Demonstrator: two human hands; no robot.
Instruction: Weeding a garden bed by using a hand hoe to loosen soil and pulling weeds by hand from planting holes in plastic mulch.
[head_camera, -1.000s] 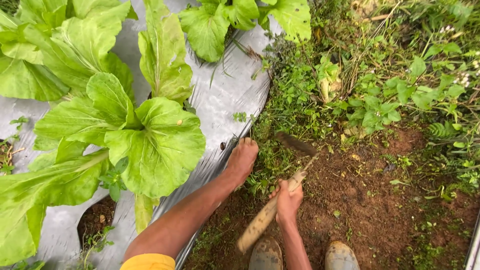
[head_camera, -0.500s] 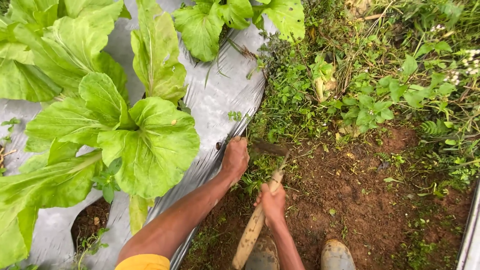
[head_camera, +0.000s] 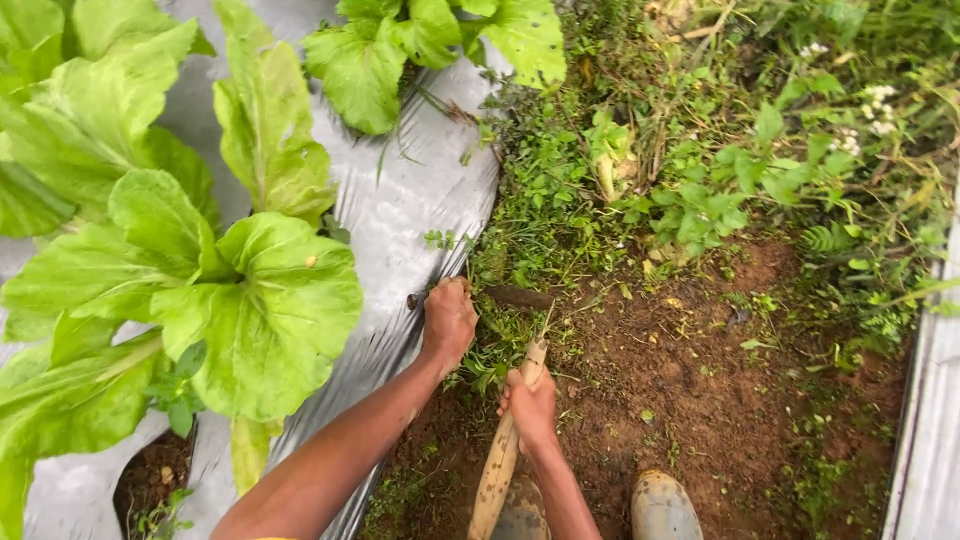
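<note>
1. Gripping a pale wooden tool handle (head_camera: 503, 455), the right hand (head_camera: 531, 405) is closed around its upper part; the handle slants up from the bottom edge toward a dark blade (head_camera: 518, 296) lying in the weeds.
2. The left hand (head_camera: 447, 318) is curled shut at the edge of the silver plastic mulch sheet (head_camera: 400, 200), pressed down into a tuft of low weeds (head_camera: 500, 345); whether it actually holds stems, I cannot tell.
3. Judging by the ground, the stretch near the two muddy boots (head_camera: 660, 505) is mostly bare brown soil (head_camera: 690, 380), with only scattered sprigs on it.
4. Beyond the blade, a thick green weed patch (head_camera: 640, 170) fills the path, so much of the strip looks uncleared.
5. Large leafy greens (head_camera: 230, 300) grow through the sheet on the left, and a second strip of sheeting (head_camera: 930, 420) runs along the right edge.
</note>
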